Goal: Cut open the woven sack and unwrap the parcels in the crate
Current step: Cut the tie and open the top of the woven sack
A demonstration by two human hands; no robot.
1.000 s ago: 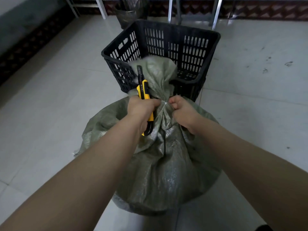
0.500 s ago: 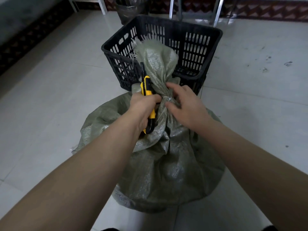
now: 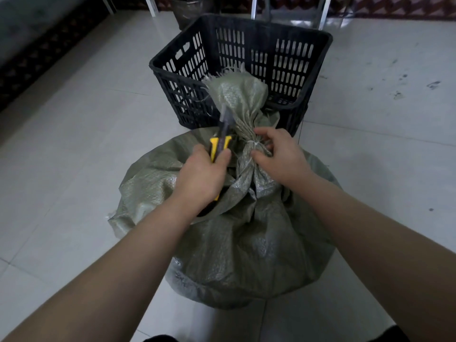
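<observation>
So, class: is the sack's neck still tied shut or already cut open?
Tied shut. The sack neck is bunched under a pale string, uncut.

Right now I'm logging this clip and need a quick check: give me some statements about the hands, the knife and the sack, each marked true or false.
1. The left hand holds a yellow and black utility knife. True.
2. The sack is already cut wide open. False: its neck is bunched and tied with pale string.
3. The right hand grips the sack's neck at the tie. True.
4. The black crate sits beyond the sack on the tiled floor. True.
5. The knife's blade points down into the sack's belly. False: it points up and away, beside the neck.
6. The sack lies inside the crate. False: it stands on the floor in front of it.
</observation>
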